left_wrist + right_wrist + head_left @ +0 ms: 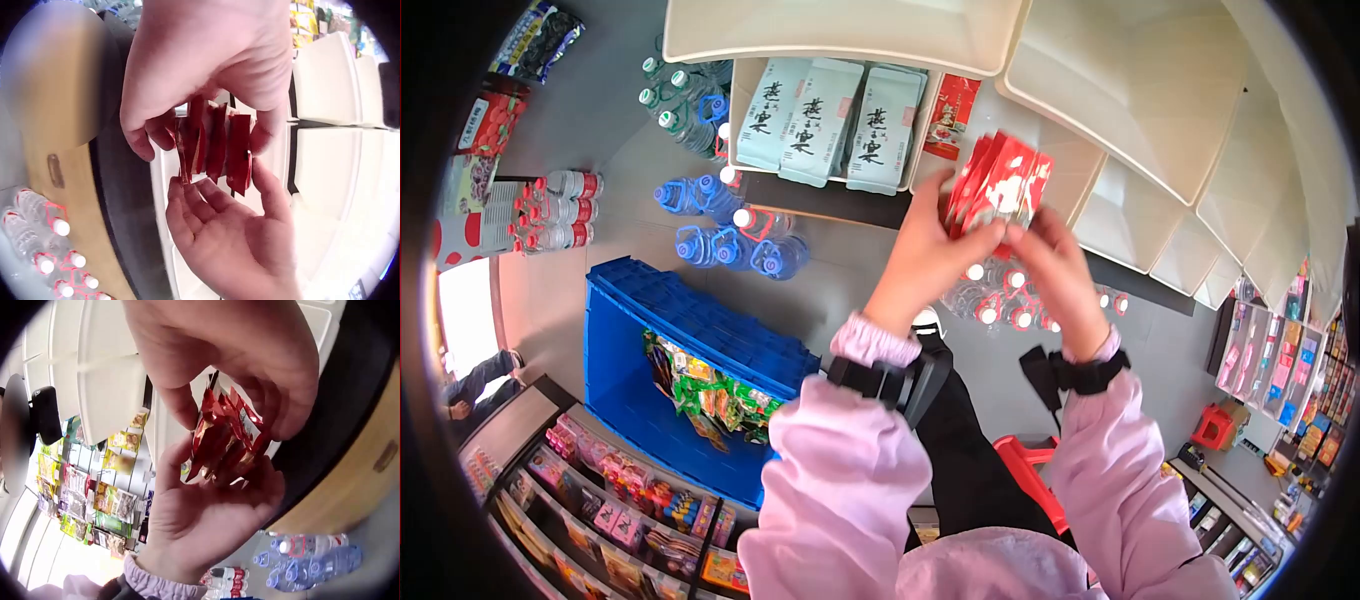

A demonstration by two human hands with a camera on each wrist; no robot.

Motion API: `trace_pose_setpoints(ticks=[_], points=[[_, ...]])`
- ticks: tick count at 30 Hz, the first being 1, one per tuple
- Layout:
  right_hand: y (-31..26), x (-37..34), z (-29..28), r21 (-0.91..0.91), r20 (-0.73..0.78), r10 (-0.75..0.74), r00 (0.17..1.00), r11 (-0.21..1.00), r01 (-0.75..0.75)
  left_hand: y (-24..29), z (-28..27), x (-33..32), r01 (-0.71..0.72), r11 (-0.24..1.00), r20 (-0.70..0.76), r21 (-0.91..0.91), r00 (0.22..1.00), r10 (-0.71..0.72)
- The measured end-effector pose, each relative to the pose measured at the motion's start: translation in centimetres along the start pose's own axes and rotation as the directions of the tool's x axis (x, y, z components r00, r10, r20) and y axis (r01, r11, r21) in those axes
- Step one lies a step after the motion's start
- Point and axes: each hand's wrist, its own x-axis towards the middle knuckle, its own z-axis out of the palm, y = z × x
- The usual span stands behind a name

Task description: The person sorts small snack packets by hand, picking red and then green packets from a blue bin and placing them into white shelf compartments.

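Both hands grip a small stack of red foil snack packets, held up in front of the white bins. My left hand curls round one side, thumb on the near face; my right hand pinches the opposite side. Seen edge-on in the left wrist view, several red packets stand side by side between the fingers of both hands. The right wrist view shows their shiny crimped ends. Just behind the left fingers, another red packet lies in a bin next to pale green pouches.
White bins line the shelf ahead and to the right. Water bottles stand on the floor below it. At the left, a blue crate holds green snack bags. Something red sits beside the person's legs.
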Motion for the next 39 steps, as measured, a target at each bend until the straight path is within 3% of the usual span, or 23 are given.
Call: trace_pose_setpoints(ticks=[1, 3, 4, 6, 9, 13, 17, 18, 21, 22, 25, 28, 30, 32, 34, 35, 37, 39], points=[[-0.3, 1.7, -0.9, -0.01, 0.032, -0.046, 0.998, 0.999, 0.046, -0.4, 0.6, 1.7, -0.092, 0.995, -0.033, -0.03, 0.995, 0.091], [-0.3, 4.9, -2.1, -0.024, 0.068, -0.049, 0.997, 0.998, 0.05, -1.6, 0.5, 4.8, -0.149, 0.962, -0.054, 0.231, 0.985, 0.165], [-0.1, 6.3, -2.7, -0.032, 0.086, -0.049, 0.995, 0.998, 0.052, -2.1, 0.4, 6.0, -0.137, 0.963, -0.08, 0.232, 0.984, 0.16], [0.9, 8.9, -3.2, -0.003, 0.102, 0.03, 0.994, 1.0, -0.03, -3.1, 0.2, 8.0, -0.117, 0.965, -0.132, 0.233, 0.98, 0.15], [2.4, 11.7, -3.6, 0.017, 0.165, 0.113, 0.98, 0.993, -0.117, -5.1, 0.1, 10.1, -0.183, 0.886, -0.217, 0.426, 0.93, 0.297], [2.4, 12.6, -3.4, 0.005, 0.225, 0.183, 0.957, 0.982, -0.189, -6.0, 1.8, 10.1, 0.142, 0.681, -0.424, 0.719, 0.865, 0.267], [3.4, 13.4, -3.9, -0.008, 0.276, 0.191, 0.942, 0.98, -0.196, -7.0, 2.8, 9.9, 0.189, 0.494, -0.435, 0.848, 0.781, 0.448], [3.5, 13.3, -3.9, -0.013, 0.282, 0.192, 0.94, 0.98, -0.197, -6.4, 3.0, 9.5, 0.263, 0.406, -0.432, 0.875, 0.803, 0.41], [3.9, 13.7, -4.0, -0.03, 0.281, 0.208, 0.937, 0.978, -0.208, -3.7, 3.1, 8.1, 0.347, 0.302, -0.404, 0.888, 0.902, 0.15], [4.0, 13.7, -4.1, -0.051, 0.278, 0.222, 0.935, 0.975, -0.216, -3.6, 3.3, 7.6, 0.358, 0.285, -0.415, 0.889, 0.892, 0.177], [3.7, 13.6, -3.7, -0.094, 0.264, 0.217, 0.94, 0.976, -0.199, -4.2, 3.7, 6.7, 0.334, 0.281, -0.421, 0.9, 0.834, 0.357], [3.4, 13.0, -3.0, -0.239, 0.224, 0.173, 0.959, 0.964, -0.118, -4.7, 3.3, 6.9, 0.283, 0.237, -0.36, 0.929, 0.837, 0.413], [3.8, 13.2, -3.2, -0.452, 0.192, 0.087, 0.978, 0.892, 0.009, -4.6, 3.1, 7.5, 0.275, 0.31, -0.374, 0.91, 0.868, 0.328], [5.1, 13.9, -4.2, -0.707, 0.187, -0.044, 0.981, 0.687, 0.165, -4.3, 2.5, 8.2, 0.251, 0.429, -0.379, 0.868, 0.893, 0.244], [5.3, 14.1, -4.1, -0.756, 0.18, -0.081, 0.98, 0.627, 0.19, -4.2, 1.8, 8.9, 0.215, 0.585, -0.372, 0.782, 0.914, 0.161], [5.4, 14.1, -4.0, -0.778, 0.177, -0.1, 0.979, 0.595, 0.202, -4.2, 1.9, 8.9, 0.232, 0.569, -0.372, 0.789, 0.917, 0.142], [5.4, 13.9, -3.7, -0.741, 0.131, -0.076, 0.988, 0.655, 0.149, -4.0, 2.0, 8.8, 0.264, 0.536, -0.374, 0.802, 0.921, 0.106], [5.2, 13.8, -3.4, -0.725, 0.098, -0.018, 0.995, 0.684, 0.084, -5.0, 3.1, 7.9, 0.241, 0.426, -0.394, 0.872, 0.863, 0.318]])
